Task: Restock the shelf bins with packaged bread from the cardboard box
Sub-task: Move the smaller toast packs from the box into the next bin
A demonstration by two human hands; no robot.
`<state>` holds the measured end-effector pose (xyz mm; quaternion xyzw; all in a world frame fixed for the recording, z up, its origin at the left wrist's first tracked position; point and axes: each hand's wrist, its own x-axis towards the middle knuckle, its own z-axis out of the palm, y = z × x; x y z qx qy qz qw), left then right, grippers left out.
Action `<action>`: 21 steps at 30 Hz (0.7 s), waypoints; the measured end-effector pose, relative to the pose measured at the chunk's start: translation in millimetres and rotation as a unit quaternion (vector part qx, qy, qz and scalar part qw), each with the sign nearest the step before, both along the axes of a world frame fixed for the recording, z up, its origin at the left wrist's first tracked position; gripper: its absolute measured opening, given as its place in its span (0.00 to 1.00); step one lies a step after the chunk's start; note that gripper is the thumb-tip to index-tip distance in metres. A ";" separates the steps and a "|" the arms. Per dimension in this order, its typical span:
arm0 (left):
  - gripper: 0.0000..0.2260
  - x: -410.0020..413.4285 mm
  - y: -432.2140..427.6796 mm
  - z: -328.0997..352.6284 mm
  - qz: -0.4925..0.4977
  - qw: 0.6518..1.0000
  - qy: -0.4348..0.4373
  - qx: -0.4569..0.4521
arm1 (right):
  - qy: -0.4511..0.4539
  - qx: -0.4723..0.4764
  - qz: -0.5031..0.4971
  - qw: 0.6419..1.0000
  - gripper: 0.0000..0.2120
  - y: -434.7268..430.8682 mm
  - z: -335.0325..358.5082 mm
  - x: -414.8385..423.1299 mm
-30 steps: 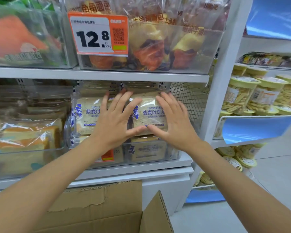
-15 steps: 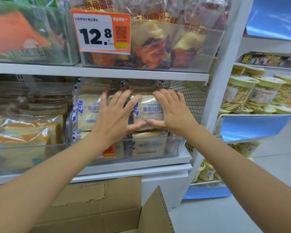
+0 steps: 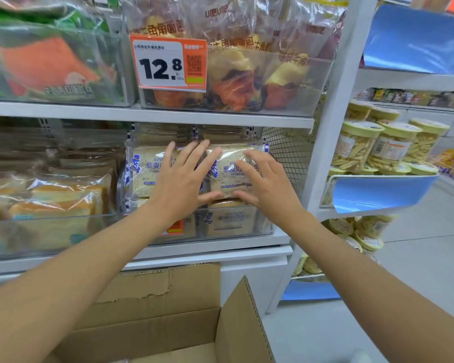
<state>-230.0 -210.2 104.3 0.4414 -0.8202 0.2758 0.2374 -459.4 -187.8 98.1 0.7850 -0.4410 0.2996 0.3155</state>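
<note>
Head view: left hand [image 3: 181,184], right hand [image 3: 270,187] flat on bread packs [image 3: 147,171], gripping nothing.
Change: packs pushed slightly deeper, probably; bin [image 3: 247,233] nearly full.

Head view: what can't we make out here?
Cardboard box: inside cut off by the bottom edge, head view; bread left unknown.
Lower price tag: mostly hidden behind the left arm.
Front bread packs: print partly covered by left hand and right hand.
</note>
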 end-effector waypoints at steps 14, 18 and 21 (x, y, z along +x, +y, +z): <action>0.37 2.0 25.7 1.5 -0.048 0.995 0.084 0.004 | -0.063 0.054 -0.011 0.996 0.30 40.4 -4.7 15.1; 0.17 12.0 49.7 -2.6 -0.080 0.984 0.156 0.026 | -0.103 0.086 0.010 0.991 0.21 64.0 -9.5 37.2; 0.10 34.6 76.9 -15.6 -0.067 0.947 0.244 0.197 | -0.122 0.187 0.017 0.975 0.15 89.6 -19.6 58.3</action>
